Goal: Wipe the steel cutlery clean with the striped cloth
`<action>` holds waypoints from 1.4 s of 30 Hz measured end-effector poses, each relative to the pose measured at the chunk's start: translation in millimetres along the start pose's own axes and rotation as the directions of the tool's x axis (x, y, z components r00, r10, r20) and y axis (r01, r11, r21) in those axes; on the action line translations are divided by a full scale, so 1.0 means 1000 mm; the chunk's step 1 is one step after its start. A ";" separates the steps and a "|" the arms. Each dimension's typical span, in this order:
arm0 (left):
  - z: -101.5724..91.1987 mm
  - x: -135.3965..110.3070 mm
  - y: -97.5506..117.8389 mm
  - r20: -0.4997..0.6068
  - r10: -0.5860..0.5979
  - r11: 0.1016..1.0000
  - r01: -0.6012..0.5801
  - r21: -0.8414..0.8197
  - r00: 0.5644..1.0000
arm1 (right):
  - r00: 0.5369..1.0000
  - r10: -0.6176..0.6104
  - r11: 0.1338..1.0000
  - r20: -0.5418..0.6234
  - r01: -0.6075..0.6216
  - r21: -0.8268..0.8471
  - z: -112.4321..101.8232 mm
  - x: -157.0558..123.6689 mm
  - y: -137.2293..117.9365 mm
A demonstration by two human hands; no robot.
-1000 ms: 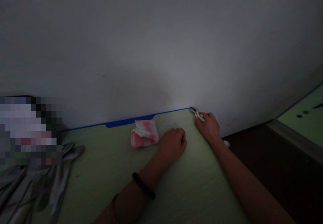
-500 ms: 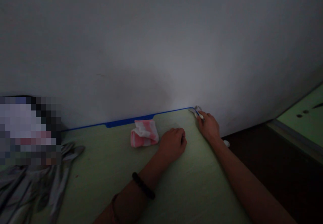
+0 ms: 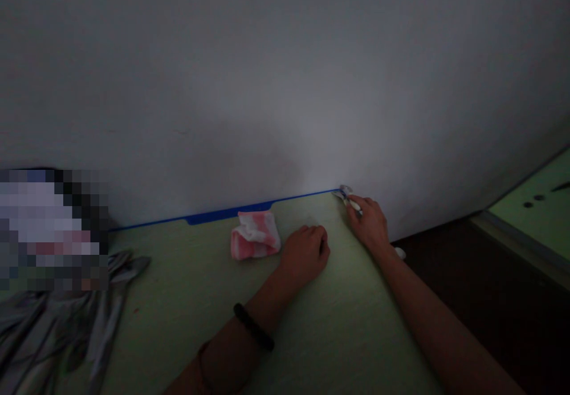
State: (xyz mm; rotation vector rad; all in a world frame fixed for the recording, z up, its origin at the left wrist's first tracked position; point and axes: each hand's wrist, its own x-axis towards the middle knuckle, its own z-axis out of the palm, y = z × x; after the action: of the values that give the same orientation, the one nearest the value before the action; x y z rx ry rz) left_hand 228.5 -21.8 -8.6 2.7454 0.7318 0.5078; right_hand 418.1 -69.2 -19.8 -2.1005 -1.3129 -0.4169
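My right hand is closed around pale-handled cutlery at the far right corner of the green table. Two shiny metal ends stick out past the fingers by the wall; the dim light hides whether they are spoons or forks. My left hand rests on the tabletop in a loose fist, and nothing shows in it. Just left of it lies a folded pink-and-white cloth, apart from the fingers.
A pile of cutlery lies on the table's left side, beneath a blurred-out patch. Along the back edge runs a blue strip against the grey wall. Beyond the right edge are a dark floor, a small white object and a green panel.
The cutlery in my right hand has tilted and shifted slightly, with its metal ends now closer together. My left hand and the cloth have stayed in place.
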 end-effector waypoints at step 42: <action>-0.001 0.001 0.000 -0.010 0.017 1.000 -0.017 0.008 1.000 | 0.975 -0.172 0.981 0.140 0.183 -0.070 -0.001 -0.002 -0.010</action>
State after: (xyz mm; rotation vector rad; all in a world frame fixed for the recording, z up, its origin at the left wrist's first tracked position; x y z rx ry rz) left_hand 228.8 -21.5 -7.4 2.7606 0.7147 0.5245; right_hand 408.5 -67.9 -16.8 -2.1168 -1.5941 -0.4187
